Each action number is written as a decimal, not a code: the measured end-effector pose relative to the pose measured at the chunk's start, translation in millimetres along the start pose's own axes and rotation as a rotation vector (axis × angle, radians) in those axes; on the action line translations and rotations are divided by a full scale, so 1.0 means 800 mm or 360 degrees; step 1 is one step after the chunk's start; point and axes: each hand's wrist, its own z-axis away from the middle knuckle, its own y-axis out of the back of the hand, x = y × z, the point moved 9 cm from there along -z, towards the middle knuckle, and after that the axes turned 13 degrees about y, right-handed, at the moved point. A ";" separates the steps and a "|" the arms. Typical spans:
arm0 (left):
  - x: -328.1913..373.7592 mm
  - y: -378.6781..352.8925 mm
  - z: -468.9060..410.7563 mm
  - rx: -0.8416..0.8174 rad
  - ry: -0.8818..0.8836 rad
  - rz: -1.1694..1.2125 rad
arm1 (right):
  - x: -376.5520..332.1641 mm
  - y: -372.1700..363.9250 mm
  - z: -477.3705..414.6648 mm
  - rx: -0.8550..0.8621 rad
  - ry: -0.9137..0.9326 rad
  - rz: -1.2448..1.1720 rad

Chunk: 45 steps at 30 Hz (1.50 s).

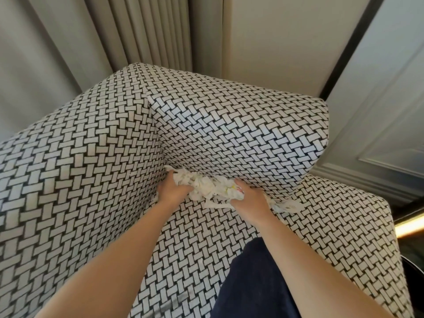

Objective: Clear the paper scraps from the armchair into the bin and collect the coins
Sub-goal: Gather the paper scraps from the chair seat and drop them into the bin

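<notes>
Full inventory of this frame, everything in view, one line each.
armchair: one, black-and-white woven pattern, fills most of the frame
paper scraps: one crumpled bunch, white with small coloured marks, at the seat's back corner
curtain: one, beige, pleated, behind the armchair
wall panelling: white, right side
light strip: one, warm yellow, right edge
navy fabric: dark blue, over the seat front, likely the person's clothing
left hand: grips the scraps' left end
right hand: grips their right end
</notes>
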 end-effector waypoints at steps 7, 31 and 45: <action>0.005 -0.041 -0.011 -0.0069 0.0011 -0.0229 | 0.010 -0.017 -0.010 -0.0123 -0.0086 0.0074; 0.043 -0.101 0.072 -0.0375 -0.0175 -0.0260 | 0.007 -0.015 -0.001 -0.0252 -0.0037 -0.0102; 0.040 -0.118 0.104 -0.0638 -0.0209 -0.0155 | -0.013 0.015 0.020 -0.0105 0.0051 -0.0211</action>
